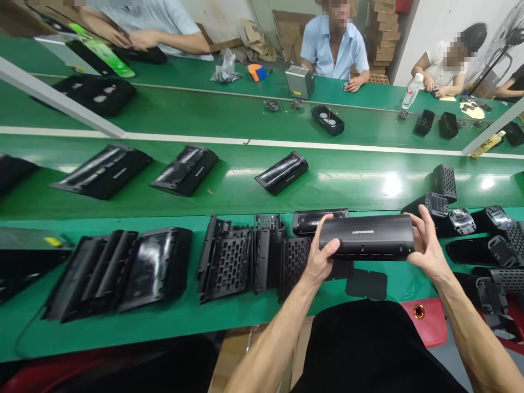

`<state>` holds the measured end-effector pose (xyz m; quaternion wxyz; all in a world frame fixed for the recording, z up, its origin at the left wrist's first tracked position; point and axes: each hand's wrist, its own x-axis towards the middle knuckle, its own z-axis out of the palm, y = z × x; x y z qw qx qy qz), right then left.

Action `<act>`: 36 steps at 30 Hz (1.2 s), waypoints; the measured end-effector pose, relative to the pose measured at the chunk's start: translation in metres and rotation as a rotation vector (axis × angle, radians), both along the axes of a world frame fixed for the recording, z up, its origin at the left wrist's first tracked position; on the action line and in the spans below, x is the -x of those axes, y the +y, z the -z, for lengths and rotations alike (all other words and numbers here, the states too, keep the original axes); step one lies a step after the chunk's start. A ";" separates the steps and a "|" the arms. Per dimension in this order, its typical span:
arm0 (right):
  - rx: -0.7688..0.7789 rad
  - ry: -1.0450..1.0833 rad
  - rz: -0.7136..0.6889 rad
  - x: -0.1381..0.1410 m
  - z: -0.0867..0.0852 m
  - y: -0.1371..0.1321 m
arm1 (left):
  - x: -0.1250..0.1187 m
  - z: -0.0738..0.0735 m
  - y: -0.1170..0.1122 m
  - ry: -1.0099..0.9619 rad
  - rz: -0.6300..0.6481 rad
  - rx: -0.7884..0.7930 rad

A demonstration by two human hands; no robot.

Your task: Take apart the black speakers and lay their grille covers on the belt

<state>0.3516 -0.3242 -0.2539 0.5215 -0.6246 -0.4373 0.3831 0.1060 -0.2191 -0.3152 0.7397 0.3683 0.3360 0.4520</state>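
A black speaker housing [368, 236] with pale lettering on its face is raised above the near bench, level and long side toward me. My left hand [321, 254] is closed around its left end, thumb on the front. At the other end my right hand [428, 245] holds it between thumb and fingers, with the index finger lifted. Just behind the left end lies another black housing [301, 222]. Perforated black grilles [229, 256] stand in a row to the left of my hands. Thin dark pads [366, 285] lie flat below the held housing.
Black housings [282, 172] lie along the green conveyor belt [360, 188]. More housings [491, 251] crowd the bench at right, and others [158, 267] stand at left. Across the line sit several people, one [335, 46] facing me. A white post [61, 98] slants across the left.
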 end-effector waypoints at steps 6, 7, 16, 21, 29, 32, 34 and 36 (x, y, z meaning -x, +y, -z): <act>0.020 -0.084 -0.035 0.037 0.027 -0.010 | -0.016 0.027 -0.048 -0.188 0.356 0.375; 0.046 -0.135 -0.065 0.034 0.024 -0.012 | -0.011 0.028 -0.046 -0.130 0.366 0.328; 0.337 -0.663 -0.423 0.006 0.005 -0.032 | 0.015 0.006 -0.020 0.171 0.360 -0.062; 0.369 -0.295 -0.192 -0.003 0.025 -0.073 | 0.024 0.020 -0.056 0.137 0.162 0.046; 0.400 0.014 -0.003 0.013 0.054 -0.110 | 0.037 0.028 -0.067 0.182 0.235 0.150; 0.417 0.053 0.032 0.011 0.055 -0.107 | 0.033 0.033 -0.070 0.216 0.187 0.191; 0.449 0.088 0.024 0.007 0.054 -0.104 | 0.032 0.035 -0.072 0.239 0.205 0.220; 0.481 0.121 -0.010 0.002 0.052 -0.102 | 0.033 0.035 -0.072 0.255 0.256 0.221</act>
